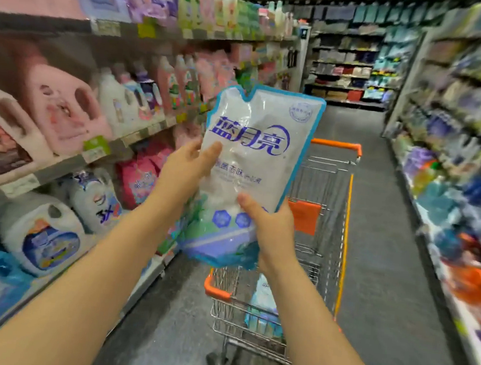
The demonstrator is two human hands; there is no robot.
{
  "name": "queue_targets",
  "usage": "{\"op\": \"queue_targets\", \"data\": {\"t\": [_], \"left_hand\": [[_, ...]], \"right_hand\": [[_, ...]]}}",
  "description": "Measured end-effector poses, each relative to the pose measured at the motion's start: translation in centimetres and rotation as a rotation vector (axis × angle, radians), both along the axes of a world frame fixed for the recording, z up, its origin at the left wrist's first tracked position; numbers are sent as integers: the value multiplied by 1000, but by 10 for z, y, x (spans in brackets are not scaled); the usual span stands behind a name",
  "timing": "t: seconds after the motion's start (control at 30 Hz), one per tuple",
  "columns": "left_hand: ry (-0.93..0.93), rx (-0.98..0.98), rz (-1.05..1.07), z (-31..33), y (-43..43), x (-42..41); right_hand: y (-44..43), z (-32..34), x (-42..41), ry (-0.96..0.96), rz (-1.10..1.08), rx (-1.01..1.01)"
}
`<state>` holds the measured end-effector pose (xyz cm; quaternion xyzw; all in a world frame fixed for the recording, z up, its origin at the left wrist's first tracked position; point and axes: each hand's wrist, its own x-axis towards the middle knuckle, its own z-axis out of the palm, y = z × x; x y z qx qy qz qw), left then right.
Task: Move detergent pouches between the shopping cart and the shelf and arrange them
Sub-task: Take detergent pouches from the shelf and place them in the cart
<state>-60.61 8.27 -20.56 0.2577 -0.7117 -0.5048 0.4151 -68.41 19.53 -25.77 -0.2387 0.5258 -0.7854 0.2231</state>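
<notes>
One pouch [253, 154] gripped by left hand [185, 168] and right hand [270, 231]; second pouch [263, 303] in cart [334, 173].

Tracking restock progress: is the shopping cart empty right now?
No, at least one blue-and-white pouch lies inside the cart, in its wire basket.

Your count: grips: 2, left grip [190, 163] and right grip [267, 228] | shopping cart [333, 234]: 1 | detergent pouch [254, 142] held between them: 1 | second pouch [264, 298] you can see in the cart: 1 | big pink jugs [62, 108] [7, 144]: 2 | white jugs [42, 237] [95, 196] below them: 2 | farther bottles [172, 83]: too blurred for you to count.
</notes>
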Motion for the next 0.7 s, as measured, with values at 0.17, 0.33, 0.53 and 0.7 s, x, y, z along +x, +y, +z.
{"op": "queue_targets", "data": {"t": [0.17,0.33,0.53,0.7], "left_hand": [[-138,138,-331,-64,-24,-71],[-190,259,-537,-124,-61,-142],[-334,462,-572,-226,-81,-210],[-534,735,-583,-315,-66,-239]], "right_hand": [[-5,-30,-68,-97,-79,44],[-31,-76,-129,-207,-109,168],[-51,-159,-183,-373,-165,293],[-38,-234,-208,-494,-214,493]]}}
